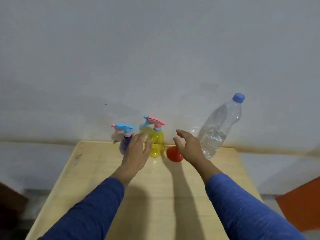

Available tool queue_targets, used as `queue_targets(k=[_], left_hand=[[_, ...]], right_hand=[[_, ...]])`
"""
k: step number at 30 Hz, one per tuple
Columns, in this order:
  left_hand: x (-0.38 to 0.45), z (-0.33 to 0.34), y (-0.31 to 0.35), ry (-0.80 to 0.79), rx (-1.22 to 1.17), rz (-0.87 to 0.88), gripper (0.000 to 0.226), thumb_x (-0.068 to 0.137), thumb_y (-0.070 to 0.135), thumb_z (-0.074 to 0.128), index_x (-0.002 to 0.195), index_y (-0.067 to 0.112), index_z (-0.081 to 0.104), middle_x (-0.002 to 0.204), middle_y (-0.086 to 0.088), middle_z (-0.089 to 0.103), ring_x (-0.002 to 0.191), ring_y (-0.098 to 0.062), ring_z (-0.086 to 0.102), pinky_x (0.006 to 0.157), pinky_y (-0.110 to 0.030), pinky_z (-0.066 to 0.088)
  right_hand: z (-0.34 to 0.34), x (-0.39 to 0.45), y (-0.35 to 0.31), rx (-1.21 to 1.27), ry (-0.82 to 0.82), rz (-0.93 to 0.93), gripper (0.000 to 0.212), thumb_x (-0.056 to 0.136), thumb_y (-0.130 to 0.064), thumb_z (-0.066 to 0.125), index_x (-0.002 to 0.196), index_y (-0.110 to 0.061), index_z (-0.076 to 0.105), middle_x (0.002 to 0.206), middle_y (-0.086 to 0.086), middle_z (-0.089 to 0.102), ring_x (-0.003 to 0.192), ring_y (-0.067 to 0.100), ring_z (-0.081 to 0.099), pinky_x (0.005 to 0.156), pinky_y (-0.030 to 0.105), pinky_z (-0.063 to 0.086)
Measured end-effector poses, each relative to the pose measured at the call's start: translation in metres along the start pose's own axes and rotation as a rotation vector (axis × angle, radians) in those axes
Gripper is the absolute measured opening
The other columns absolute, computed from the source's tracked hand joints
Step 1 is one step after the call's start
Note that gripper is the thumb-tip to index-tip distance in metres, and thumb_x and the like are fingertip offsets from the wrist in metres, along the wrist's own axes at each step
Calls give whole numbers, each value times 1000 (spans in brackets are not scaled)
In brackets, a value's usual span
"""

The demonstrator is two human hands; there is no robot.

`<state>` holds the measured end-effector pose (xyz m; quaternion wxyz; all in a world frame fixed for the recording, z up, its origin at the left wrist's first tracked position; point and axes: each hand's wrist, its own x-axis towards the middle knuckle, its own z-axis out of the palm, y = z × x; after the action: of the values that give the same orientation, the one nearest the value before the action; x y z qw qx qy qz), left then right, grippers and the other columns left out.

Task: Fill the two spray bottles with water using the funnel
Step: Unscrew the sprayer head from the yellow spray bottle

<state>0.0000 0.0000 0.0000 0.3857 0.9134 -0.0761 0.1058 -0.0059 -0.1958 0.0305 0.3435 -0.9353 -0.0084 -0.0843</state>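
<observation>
Far edge of wooden table [97, 172], against pale wall: purple spray bottle [125, 144] with blue trigger head at left, yellow spray bottle [158, 144] with pink trigger head just right of it, red funnel [174, 154] lying on its side next right, clear water bottle [218, 129] with blue cap at far right, part full. Both spray heads on, cap on; nothing filled yet by the look of it, so very start of task. Step in hand, as judged: reaching in to take a spray bottle and unscrew its head. To do well: grip body low with one hand, twist collar under trigger with other, lift head straight up so dip tube clears neck, lay it aside away from table edge. Seat funnel spout in neck upright before uncapping water; pour slowly, narrow neck likely to back up. Light empty bottles apt to tip if knocked. Left hand [137, 149] stretched forward, palm down, fingers spread and open, overlapping purple bottle in view and close beside yellow one; contact not certain, gripping nothing. Right hand [187, 146] forward too, turned on edge, fingers loosely curved and apart, above funnel and between yellow bottle and water bottle, holding nothing. Both forearms in blue sleeves, angled inward from near edge.
</observation>
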Motion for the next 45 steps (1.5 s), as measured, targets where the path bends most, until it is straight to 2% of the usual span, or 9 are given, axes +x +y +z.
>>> queue_targets(k=[6, 11, 17, 19, 25, 30, 34, 37, 45], left_hand=[[-3, 43, -23, -86, -139, -73, 57, 92, 30, 51, 142, 10, 32, 144, -9, 40, 134, -22, 36, 106, -20, 22], [17, 70, -33, -57, -229, -53, 67, 87, 42, 48, 145, 17, 25, 143, -7, 40, 131, -17, 36, 108, -32, 31], [34, 83, -45, -13, -327, 60, 65, 86, 59, 39, 142, 29, 21, 135, 11, 41, 123, 14, 36, 97, -7, 32], [35, 88, -50, 9, -325, 77, 64, 86, 64, 35, 141, 38, 16, 138, 15, 36, 126, 11, 33, 99, -8, 30], [35, 93, -57, -6, -315, 64, 74, 80, 72, 28, 144, 37, 18, 139, 2, 46, 126, -9, 44, 100, -25, 40], [-3, 81, -43, 40, -315, 18, 66, 83, 70, 31, 140, 37, 23, 140, 12, 39, 128, -2, 36, 101, -10, 29], [-55, 65, -31, 48, -329, -7, 57, 85, 44, 56, 134, 42, 27, 134, 28, 35, 124, 5, 36, 96, 1, 24], [-93, 57, -27, 12, -296, 2, 69, 80, 19, 70, 134, 40, 33, 134, 21, 39, 121, 7, 35, 94, 4, 23], [-153, 51, -30, -8, -267, 117, 75, 74, 15, 75, 136, 28, 34, 135, 9, 43, 125, -2, 39, 101, -5, 30]], right_hand=[[38, 5, 18, 230, -18, -11, 53, 88, -22, 63, 137, -25, 44, 136, -2, 53, 117, 11, 53, 86, 4, 36], [68, 23, 31, 259, 23, -27, 59, 86, -29, 65, 136, -42, 38, 126, -21, 52, 114, 9, 57, 92, 33, 50], [93, 29, 36, 284, 121, -66, 52, 87, -21, 64, 135, -31, 44, 119, -13, 60, 92, -4, 53, 82, -2, 36], [101, 31, 38, 281, 146, -77, 50, 87, -21, 66, 133, -28, 48, 122, -7, 62, 96, -2, 54, 86, -4, 33], [105, 29, 38, 342, 183, -81, 47, 85, -17, 68, 129, -23, 54, 125, -4, 62, 115, -1, 52, 100, 11, 39], [95, -4, 23, 398, 195, -61, 48, 84, -17, 67, 128, -30, 51, 125, -11, 60, 116, 5, 54, 101, 25, 44], [87, -59, 16, 452, 207, -14, 46, 82, -35, 65, 125, -43, 54, 125, -24, 56, 119, 2, 54, 101, 37, 47], [84, -102, 14, 488, 204, 31, 47, 79, -34, 66, 120, -53, 53, 123, -26, 59, 116, 3, 56, 99, 41, 49], [86, -169, 9, 476, 235, 80, 45, 79, -36, 66, 120, -52, 54, 124, -11, 61, 116, 8, 57, 97, 43, 49]])
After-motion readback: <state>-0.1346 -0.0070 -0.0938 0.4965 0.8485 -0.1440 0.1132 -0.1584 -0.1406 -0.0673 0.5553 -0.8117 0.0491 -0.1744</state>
